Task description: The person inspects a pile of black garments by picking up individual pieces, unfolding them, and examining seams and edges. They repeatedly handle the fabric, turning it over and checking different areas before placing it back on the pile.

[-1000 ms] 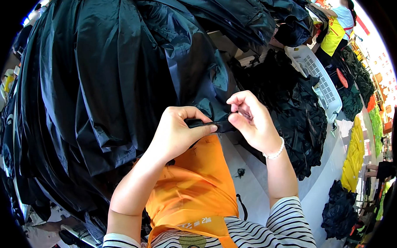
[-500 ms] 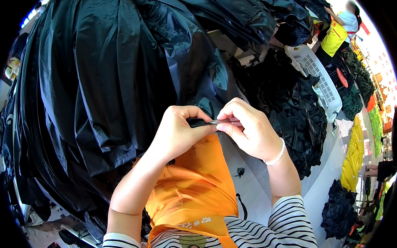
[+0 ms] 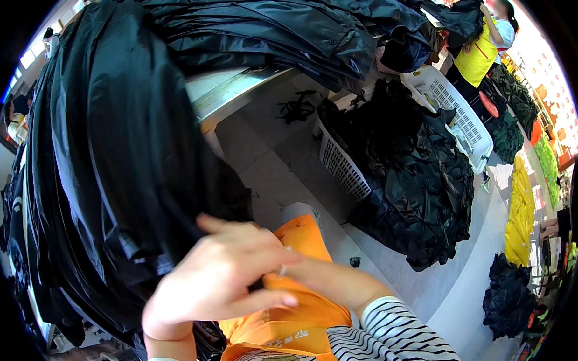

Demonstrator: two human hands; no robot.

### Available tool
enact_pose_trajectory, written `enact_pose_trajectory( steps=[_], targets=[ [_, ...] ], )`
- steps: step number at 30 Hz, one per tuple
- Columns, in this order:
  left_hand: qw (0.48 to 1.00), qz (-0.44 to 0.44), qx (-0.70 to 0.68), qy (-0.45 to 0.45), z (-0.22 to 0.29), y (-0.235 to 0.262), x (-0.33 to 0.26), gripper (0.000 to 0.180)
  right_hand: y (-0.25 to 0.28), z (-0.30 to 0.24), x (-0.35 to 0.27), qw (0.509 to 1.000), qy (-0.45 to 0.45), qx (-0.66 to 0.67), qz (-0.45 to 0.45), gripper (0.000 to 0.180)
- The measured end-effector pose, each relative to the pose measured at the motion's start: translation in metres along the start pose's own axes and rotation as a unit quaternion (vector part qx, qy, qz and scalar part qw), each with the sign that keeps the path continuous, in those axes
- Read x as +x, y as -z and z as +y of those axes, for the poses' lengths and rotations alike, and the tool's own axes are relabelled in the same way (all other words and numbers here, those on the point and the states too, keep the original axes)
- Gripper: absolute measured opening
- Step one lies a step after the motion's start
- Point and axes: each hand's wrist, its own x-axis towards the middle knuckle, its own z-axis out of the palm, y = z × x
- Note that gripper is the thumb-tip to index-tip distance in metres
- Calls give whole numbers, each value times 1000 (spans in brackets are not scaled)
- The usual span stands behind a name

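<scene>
My left hand is blurred by motion in front of the orange apron, with thumb and fingers apart and nothing visible between them. Reaching leftward across my body, my right hand passes behind the left one. Its fingers are mostly hidden, so what they hold cannot be made out. Close to both hands hang long black garments of thin, shiny cloth, draped over the left side of a table. The lower end of the nearest garment is smeared by motion.
More dark garments lie along the far table edge. To the right, a white basket overflows with black cloth; another white basket stands beyond. Yellow cloth lies farther right. A person handles dark cloth at the far right.
Both hands have left their joint pinch on a dark cloth edge and moved down and left, now crossing. The garment swung left, uncovering the table edge, floor and nearer basket.
</scene>
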Motion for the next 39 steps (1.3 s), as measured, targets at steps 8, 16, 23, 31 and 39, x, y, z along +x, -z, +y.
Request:
enact_pose_trajectory(
  steps=[8, 16, 23, 31, 39],
  targets=[
    [781, -68, 602, 149, -106, 32, -23, 24, 2, 1, 22, 975, -126, -78, -164, 48],
    [745, -152, 633, 146, -110, 36, -43, 33, 160, -70, 135, 921, 109, -294, 233, 19],
    [746, -205, 606, 186, -77, 73, -85, 32, 265, -125, 261, 846, 165, -436, 258, 23],
    [880, -57, 350, 315, -63, 109, -98, 58, 176, -130, 207, 700, 6, -676, 231, 52],
    [808, 49, 566, 157, -90, 94, -57, 67, 148, -93, 217, 781, 79, -594, 177, 35]
  ],
)
